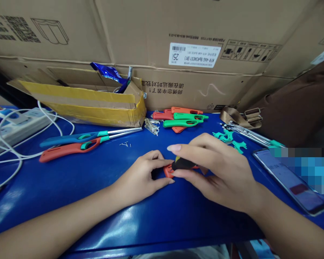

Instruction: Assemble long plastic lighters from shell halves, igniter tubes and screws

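My left hand point(143, 178) rests on the blue table point(97, 187), its thumb and fingers pinched on the end of a small orange plastic part point(167, 170). My right hand point(218, 169) is curled over a black-and-yellow tool point(184, 164), most likely a screwdriver, held against that orange part. Most of the orange part is hidden under my right hand.
Two long lighters, one blue point(78, 137) and one orange point(67, 150), lie at the left, loose screws point(126, 144) beside them. Orange and green handle shells point(182, 118), teal pieces point(229, 138), metal tubes point(248, 133), a phone point(288, 180), a power strip point(13, 126) and cardboard boxes point(91, 104) surround.
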The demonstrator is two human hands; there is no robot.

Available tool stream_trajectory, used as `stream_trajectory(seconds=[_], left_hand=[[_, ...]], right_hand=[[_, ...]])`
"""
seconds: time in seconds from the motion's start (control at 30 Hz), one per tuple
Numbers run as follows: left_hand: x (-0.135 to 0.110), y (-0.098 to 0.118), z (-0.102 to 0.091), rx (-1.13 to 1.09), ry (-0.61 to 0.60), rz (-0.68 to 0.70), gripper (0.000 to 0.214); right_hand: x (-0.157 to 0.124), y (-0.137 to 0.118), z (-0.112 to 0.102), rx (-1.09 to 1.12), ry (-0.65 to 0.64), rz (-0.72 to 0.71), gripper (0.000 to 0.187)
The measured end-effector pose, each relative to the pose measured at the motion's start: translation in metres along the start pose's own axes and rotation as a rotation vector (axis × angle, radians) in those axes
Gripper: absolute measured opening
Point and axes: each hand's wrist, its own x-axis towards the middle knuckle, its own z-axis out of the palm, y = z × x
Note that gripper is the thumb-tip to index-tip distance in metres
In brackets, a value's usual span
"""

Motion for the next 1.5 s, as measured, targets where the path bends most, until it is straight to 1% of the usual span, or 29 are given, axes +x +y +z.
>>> stream_trajectory(seconds=[0.07, 0.13, 0.2, 0.33, 0.4, 0.47, 0.57, 0.63, 0.7, 0.77, 0.87, 0.93, 1.0, 1.07, 1.17, 1.27, 1.3, 1.37, 1.43, 1.5], left_hand=[[0.0005, 0.0012, -0.0006, 0.013, 0.013, 0.003, 0.031], [0.0008, 0.0023, -0.0011, 0.020, 0.022, 0.004, 0.026], [0.0008, 0.0031, -0.0011, 0.018, 0.021, 0.001, 0.024], [0.0005, 0.0038, -0.0004, 0.014, 0.038, 0.001, 0.018], [0.0006, 0.0040, -0.0003, 0.016, 0.044, 0.001, 0.016], [0.0007, 0.0040, -0.0005, 0.013, 0.038, 0.001, 0.019], [0.0005, 0.0031, -0.0009, 0.002, 0.025, 0.000, 0.026], [0.0000, 0.0020, -0.0010, -0.002, 0.016, -0.006, 0.026], [-0.0004, 0.0011, -0.0008, -0.007, 0.011, -0.007, 0.026], [-0.0004, 0.0008, -0.0005, -0.022, 0.009, -0.001, 0.027], [0.0002, 0.0016, -0.0001, -0.023, 0.017, -0.001, 0.026], [0.0006, 0.0020, -0.0002, -0.006, 0.022, -0.003, 0.025], [0.0007, 0.0018, -0.0002, 0.007, 0.024, -0.005, 0.025], [0.0005, 0.0009, 0.0003, 0.011, 0.021, -0.005, 0.026], [0.0001, -0.0006, 0.0017, 0.011, 0.021, 0.000, 0.028], [0.0000, -0.0008, 0.0022, 0.011, 0.025, 0.004, 0.030], [0.0001, -0.0005, 0.0019, 0.012, 0.028, 0.005, 0.029], [0.0002, 0.0004, 0.0009, 0.014, 0.035, 0.005, 0.027], [0.0001, 0.0011, -0.0002, 0.015, 0.039, 0.010, 0.025], [-0.0002, 0.0014, -0.0005, 0.016, 0.036, 0.012, 0.026]], right_hand=[[-0.0001, -0.0003, 0.0002, 0.033, -0.009, 0.023, 0.048], [0.0007, -0.0008, -0.0002, 0.134, -0.013, 0.054, 0.052], [0.0023, -0.0012, -0.0003, 0.178, -0.005, 0.070, 0.051], [0.0054, -0.0017, 0.0018, 0.046, 0.121, 0.036, 0.034], [0.0055, -0.0017, 0.0026, -0.004, 0.141, 0.042, 0.034], [0.0046, -0.0016, 0.0020, 0.042, 0.099, 0.060, 0.039], [0.0035, -0.0012, -0.0003, 0.188, 0.023, 0.076, 0.048], [0.0038, -0.0017, -0.0010, 0.214, 0.015, 0.045, 0.045], [0.0046, -0.0030, -0.0003, 0.168, 0.036, -0.001, 0.038], [0.0051, -0.0045, 0.0013, 0.074, 0.062, -0.008, 0.032], [0.0037, -0.0047, 0.0024, -0.024, 0.066, 0.009, 0.034], [0.0020, -0.0027, 0.0017, 0.046, 0.034, 0.019, 0.043], [0.0009, 0.0002, 0.0009, 0.171, -0.010, 0.048, 0.055], [0.0008, 0.0027, 0.0011, 0.247, -0.024, 0.073, 0.057], [0.0023, 0.0035, 0.0039, 0.219, 0.003, 0.045, 0.046], [0.0036, 0.0006, 0.0069, 0.096, 0.031, 0.018, 0.038], [0.0037, -0.0007, 0.0071, 0.050, 0.031, 0.022, 0.039], [0.0035, -0.0028, 0.0059, 0.003, 0.019, 0.055, 0.046], [0.0032, -0.0037, 0.0031, 0.039, 0.009, 0.104, 0.054], [0.0036, -0.0036, 0.0003, 0.104, 0.002, 0.135, 0.056]])
